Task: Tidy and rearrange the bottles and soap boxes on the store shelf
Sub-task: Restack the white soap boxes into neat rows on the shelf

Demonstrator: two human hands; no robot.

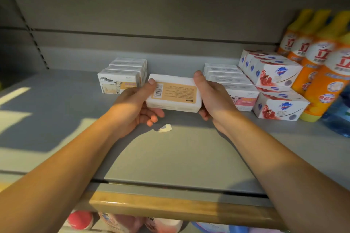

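Centrally, the left hand (pixel 136 103) and right hand (pixel 212 98) grasp one soap box (pixel 174 93) by its ends, barcode side up, above the shelf (pixel 170 157). Stacked soap boxes (pixel 121 78) sit behind; orange bottles (pixel 320 66) stand at right of frame.

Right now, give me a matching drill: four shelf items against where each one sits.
Items:
1. Barcode box
2. Sheep boxes
3. Orange bottles
4. White scrap

Places:
A. Far right of shelf
B. Held between left hand and right hand
C. On shelf below the hands
D. Left of the held box

Pairs: 1-B, 2-D, 3-A, 4-C
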